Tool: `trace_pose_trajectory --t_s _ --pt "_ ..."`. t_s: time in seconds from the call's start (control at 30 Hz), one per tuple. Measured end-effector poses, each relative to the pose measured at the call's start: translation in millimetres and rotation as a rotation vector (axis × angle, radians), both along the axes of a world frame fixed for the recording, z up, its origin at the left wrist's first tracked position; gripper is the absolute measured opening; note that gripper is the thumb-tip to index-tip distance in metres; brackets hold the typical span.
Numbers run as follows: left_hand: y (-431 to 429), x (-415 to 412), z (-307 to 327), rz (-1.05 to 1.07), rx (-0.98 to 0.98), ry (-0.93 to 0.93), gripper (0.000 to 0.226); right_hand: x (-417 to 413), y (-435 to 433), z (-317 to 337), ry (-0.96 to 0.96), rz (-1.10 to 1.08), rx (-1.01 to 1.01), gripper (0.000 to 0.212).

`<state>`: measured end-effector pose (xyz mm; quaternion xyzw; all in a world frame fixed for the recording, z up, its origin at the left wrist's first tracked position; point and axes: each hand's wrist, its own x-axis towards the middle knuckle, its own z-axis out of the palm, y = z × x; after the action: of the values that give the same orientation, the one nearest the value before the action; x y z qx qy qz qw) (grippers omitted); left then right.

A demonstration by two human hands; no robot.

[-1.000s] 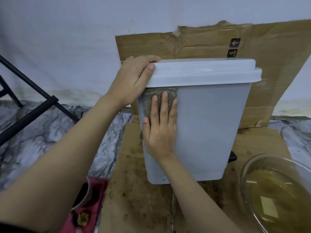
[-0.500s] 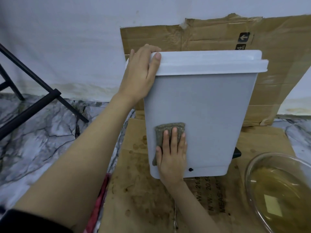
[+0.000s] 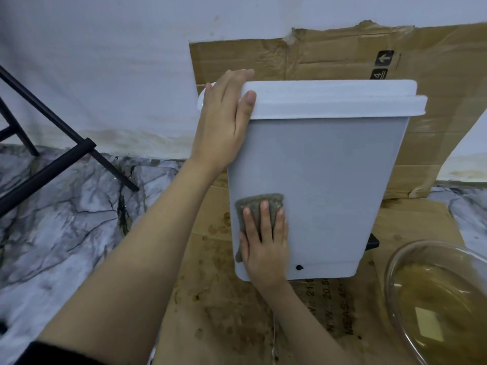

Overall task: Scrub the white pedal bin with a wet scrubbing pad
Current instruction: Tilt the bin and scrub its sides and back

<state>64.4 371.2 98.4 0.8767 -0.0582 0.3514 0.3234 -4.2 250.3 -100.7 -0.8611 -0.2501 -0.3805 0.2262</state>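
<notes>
Evidently our left hand clasps the white pedal bin at its top corner to brace it while our flat right hand presses the scrubbing pad low on its side.

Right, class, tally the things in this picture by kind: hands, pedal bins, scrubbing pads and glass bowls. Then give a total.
Hands: 2, left hand and right hand
Pedal bin: 1
Scrubbing pad: 1
Glass bowl: 1
Total: 5

White bin, seemingly grey-brown pad, grey-veined marble floor.
</notes>
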Motion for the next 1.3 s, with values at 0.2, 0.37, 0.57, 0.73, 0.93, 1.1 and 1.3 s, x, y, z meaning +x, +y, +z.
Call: trace_pose_trajectory --t_s 0.2,0.37,0.57,0.73,0.93,1.1,1.3 --pt "-8.0 -0.6 -3.2 0.059 -0.042 -0.062 0.036 -27.6 -17.8 -48.8 0.026 0.016 -0.198 0.055" --pt "-6.4 3.5 0.2 0.062 -0.035 -0.070 0.034 -21.6 -2.9 -28.3 0.069 -0.048 -0.112 0.054" --pt "-6.5 2.5 -3.8 0.056 -0.016 -0.122 0.037 5.5 2.6 8.1 0.027 -0.079 0.024 0.055" --pt "-6.1 3.3 -3.3 0.058 -0.006 -0.131 0.037 -5.9 -51.9 -38.1 0.047 -0.111 -0.023 0.055" --pt "-8.2 2.5 -4.5 0.053 -0.014 -0.151 0.036 -12.9 -58.5 -42.5 0.360 -0.377 0.372 0.056" --pt "-13.2 -0.9 -6.9 0.071 -0.031 -0.182 0.037 -20.7 -22.3 -29.3 0.510 -0.469 0.695 0.058" --pt "-10.5 -0.6 -8.8 0.061 -0.028 -0.179 0.038 -48.4 -7.8 -62.5 0.400 -0.338 0.445 0.058"
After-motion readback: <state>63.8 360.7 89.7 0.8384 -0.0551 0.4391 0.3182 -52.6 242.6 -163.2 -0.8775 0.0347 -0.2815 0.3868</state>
